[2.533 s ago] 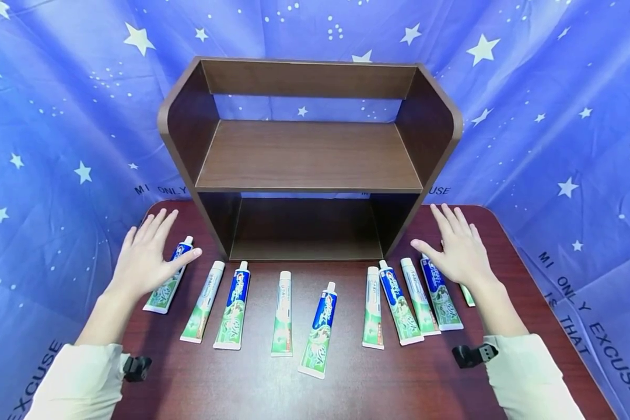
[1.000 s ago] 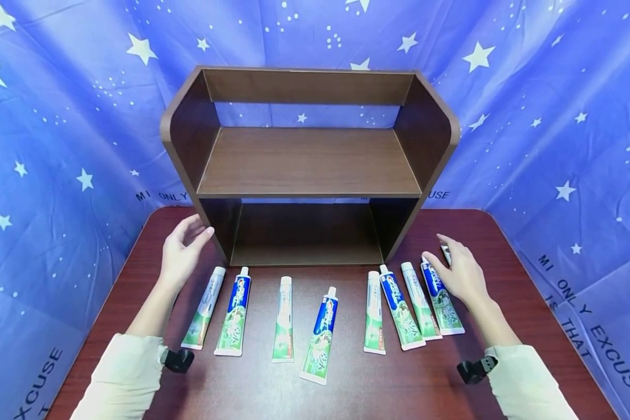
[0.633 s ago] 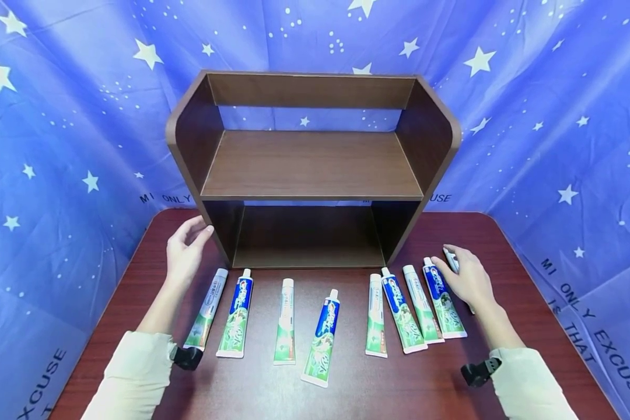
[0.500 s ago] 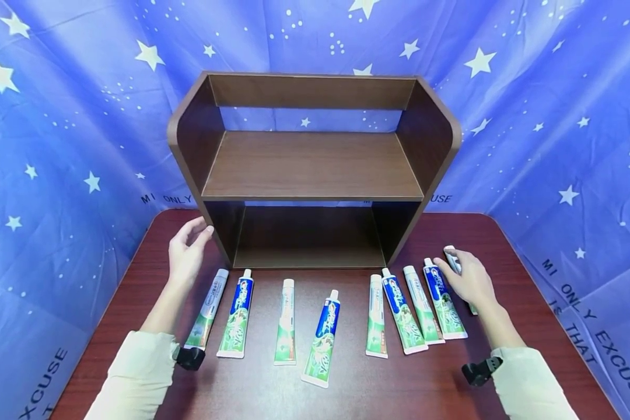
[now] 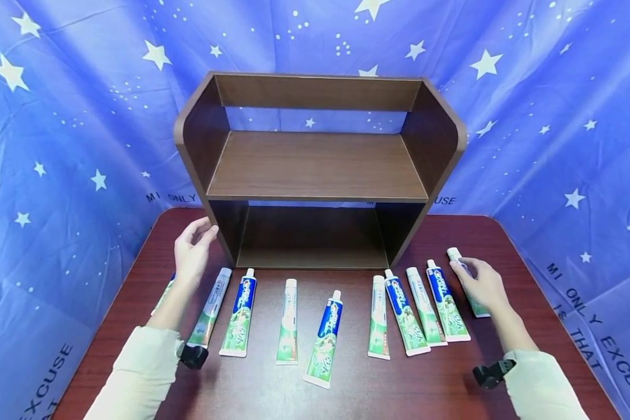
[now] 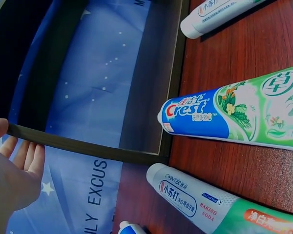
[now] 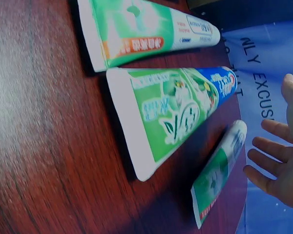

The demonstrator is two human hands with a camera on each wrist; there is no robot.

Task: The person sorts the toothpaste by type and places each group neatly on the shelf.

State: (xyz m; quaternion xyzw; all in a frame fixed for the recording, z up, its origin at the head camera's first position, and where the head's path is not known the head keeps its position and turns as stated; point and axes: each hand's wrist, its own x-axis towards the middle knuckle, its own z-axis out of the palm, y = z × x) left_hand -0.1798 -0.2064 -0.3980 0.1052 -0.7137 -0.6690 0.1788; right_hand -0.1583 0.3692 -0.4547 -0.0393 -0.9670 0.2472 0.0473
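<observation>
In the head view, my left hand is at the left side panel of a brown two-tier wooden shelf. The left wrist view shows the thumb on one face of the panel edge and the fingers curled behind it. My right hand hovers over the rightmost toothpaste tube, white and green, its fingers relaxed and apart from the tube in the right wrist view. Nearest to it on the left lies a blue and green Crest tube. My left forearm partly hides another tube.
Several more toothpaste tubes lie in a row before the shelf, among them a Crest tube in the middle and a white and green one. The dark red table is backed by a blue star-patterned curtain.
My left hand has gone from spread above the left tubes to gripping the shelf's side panel. The right hand has lowered and shifted right, uncovering more of the rightmost tube. The view has shifted slightly.
</observation>
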